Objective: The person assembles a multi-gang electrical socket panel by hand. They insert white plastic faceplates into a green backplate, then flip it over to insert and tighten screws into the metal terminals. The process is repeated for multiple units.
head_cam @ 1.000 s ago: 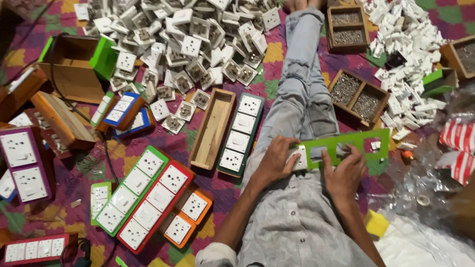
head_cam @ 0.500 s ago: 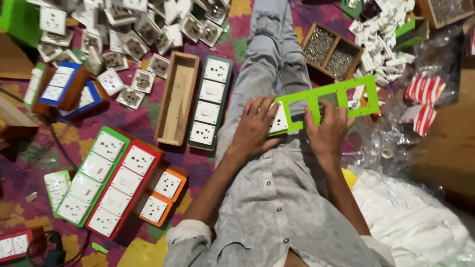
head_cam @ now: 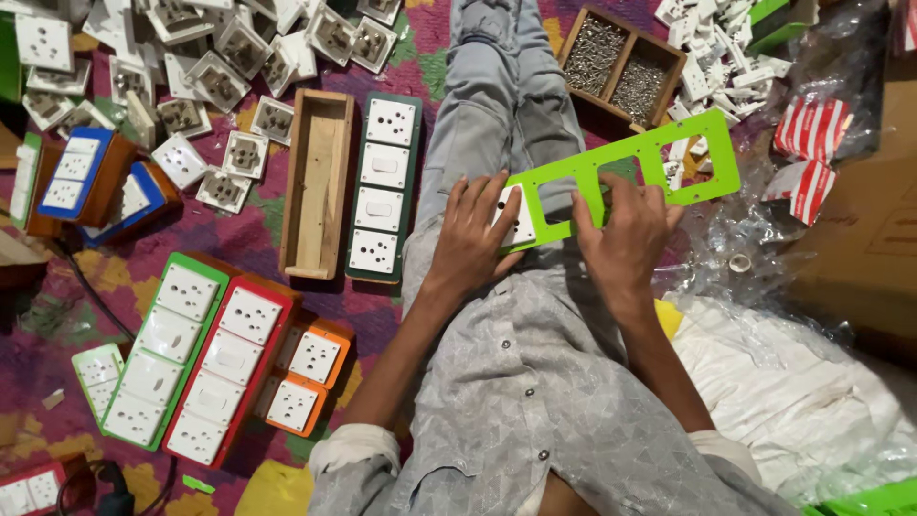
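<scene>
Purple, pink and yellow patterned cloth covers the floor where the person sits with legs stretched out in pale grey trousers. Across the lap lies a bright green flat plastic frame with four rectangular openings, tilted so its far end rises to the right. The left hand lies flat on the frame's near end, fingers spread over a white socket module seated in the first opening. The right hand pinches the frame's lower edge near the second opening, fingers curled over the plastic.

Left of the legs stands an empty long wooden tray, and just beside it a dark green strip holding four white sockets and switches. Nearer the person lie finished boards side by side: a green-framed board, a red-framed board and a shorter orange-framed board. A heap of loose white socket modules fills the upper left, with blue-faced wooden boxes beside it. Beyond the right knee sits a wooden two-compartment box of small metal screws, and past it a scatter of white plastic switch parts. Crumpled clear plastic wrap and white sacking lie at the right, next to red-and-white striped packets and a brown cardboard sheet.
</scene>
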